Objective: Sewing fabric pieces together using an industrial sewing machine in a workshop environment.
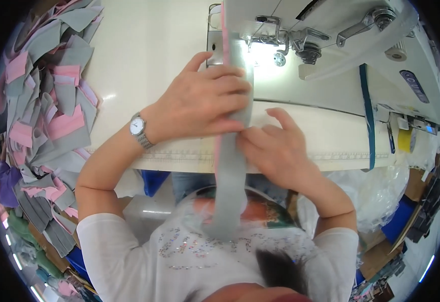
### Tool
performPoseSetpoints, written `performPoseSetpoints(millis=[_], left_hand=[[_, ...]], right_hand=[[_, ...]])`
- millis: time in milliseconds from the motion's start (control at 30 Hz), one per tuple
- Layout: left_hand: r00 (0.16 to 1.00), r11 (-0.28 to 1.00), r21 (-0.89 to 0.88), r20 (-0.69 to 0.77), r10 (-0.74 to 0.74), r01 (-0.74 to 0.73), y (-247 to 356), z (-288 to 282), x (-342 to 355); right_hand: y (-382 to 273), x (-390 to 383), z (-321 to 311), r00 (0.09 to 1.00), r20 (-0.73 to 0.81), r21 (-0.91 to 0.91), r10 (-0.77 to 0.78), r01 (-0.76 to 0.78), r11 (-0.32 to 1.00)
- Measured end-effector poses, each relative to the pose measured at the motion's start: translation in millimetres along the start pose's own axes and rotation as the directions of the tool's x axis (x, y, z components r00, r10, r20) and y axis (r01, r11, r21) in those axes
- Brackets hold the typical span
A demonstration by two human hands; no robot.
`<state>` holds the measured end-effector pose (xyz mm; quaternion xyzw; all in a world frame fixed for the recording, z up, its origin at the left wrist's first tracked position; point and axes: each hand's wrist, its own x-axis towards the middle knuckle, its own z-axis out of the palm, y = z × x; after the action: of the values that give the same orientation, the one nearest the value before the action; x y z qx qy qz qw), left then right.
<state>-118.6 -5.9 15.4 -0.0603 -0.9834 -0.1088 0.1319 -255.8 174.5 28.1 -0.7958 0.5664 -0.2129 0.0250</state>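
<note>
A long grey fabric strip with a pink edge runs from under the sewing machine's presser foot area, over the table's front edge and down toward my lap. My left hand lies across the strip just in front of the needle area. Its fingers curve over the fabric, its thumb is near the right hand, and its little finger is lifted. On the strip's right edge, my right hand pinches the fabric between thumb and fingers, with one finger raised. The sewing machine stands at the upper right, its lamp lit; the needle tip is hard to make out.
Grey and pink fabric pieces are heaped along the table's left side and hang below it. A measuring scale runs along the front edge. A dark green band, a yellow tape roll and clear plastic bags are at the right.
</note>
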Motion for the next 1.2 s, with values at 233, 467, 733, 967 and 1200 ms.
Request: performPoseSetpoints(millis=[233,467,733,967,1200], left_hand=[[0.997,0.995,-0.059,0.011,-0.082,0.082,-9.4,-1.1,11.3],[0.995,0.996,0.01,-0.05,-0.09,0.091,-21.3,7.0,16.2],[0.994,0.994,0.061,-0.056,-0.09,0.093,-21.0,16.3,8.7],[0.966,0.96,-0.22,-0.153,-0.208,0.172,47.8,-23.0,-40.7],[0.883,0.83,-0.42,-0.122,-0.453,0.368,145.2,16.6,-90.2]], right_hand=[[15.9,11.4,6.0,0.999,-0.042,-0.098,-0.021,0.016,0.995],[36.0,19.5,7.2,0.997,-0.078,-0.093,-0.026,0.019,0.996],[26.2,9.4,8.8,0.983,-0.163,-0.11,0.088,-0.106,0.988],[-66.0,-82.4,10.0,0.723,-0.128,0.554,0.679,-0.515,0.654],[-68.4,-66.8,45.1,0.597,0.557,0.826,0.578,-0.475,-0.305]])
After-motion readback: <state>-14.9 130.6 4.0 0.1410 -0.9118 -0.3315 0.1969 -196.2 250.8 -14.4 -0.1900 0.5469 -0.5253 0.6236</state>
